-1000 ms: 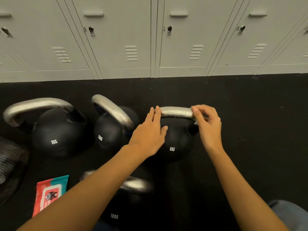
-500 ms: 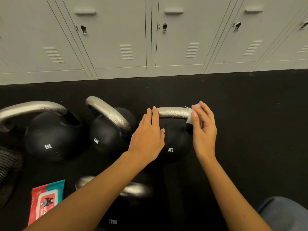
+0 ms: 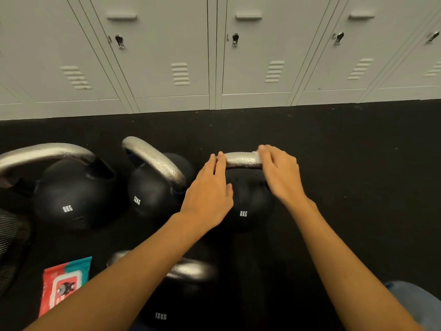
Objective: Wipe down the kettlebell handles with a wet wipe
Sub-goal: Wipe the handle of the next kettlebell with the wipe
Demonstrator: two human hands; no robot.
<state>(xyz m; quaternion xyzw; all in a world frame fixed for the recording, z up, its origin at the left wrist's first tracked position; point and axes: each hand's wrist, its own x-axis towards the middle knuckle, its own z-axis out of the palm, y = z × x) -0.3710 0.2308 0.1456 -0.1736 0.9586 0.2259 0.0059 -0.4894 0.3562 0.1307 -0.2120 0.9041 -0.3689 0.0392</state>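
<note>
A black 8KG kettlebell (image 3: 245,204) stands on the dark floor, its silver handle (image 3: 242,160) beaded with droplets. My left hand (image 3: 207,192) lies flat, fingers straight, its tips touching the handle's left end. My right hand (image 3: 280,174) is curled over the handle's right end and holds a white wet wipe (image 3: 255,154) against the metal; only a sliver of the wipe shows. Left of it stand a 12KG kettlebell (image 3: 152,187) and another 8KG kettlebell (image 3: 69,194). A second 12KG kettlebell (image 3: 171,297) sits under my left forearm.
A red and teal wet wipe pack (image 3: 63,284) lies on the floor at the lower left. A dark mesh object (image 3: 12,249) is at the left edge. Grey lockers (image 3: 214,56) line the back. Black floor (image 3: 358,187) spreads to the right.
My right hand has shifted leftward along the handle with the wipe and curled over it. My left hand stays at the handle's left end. The view has tilted slightly.
</note>
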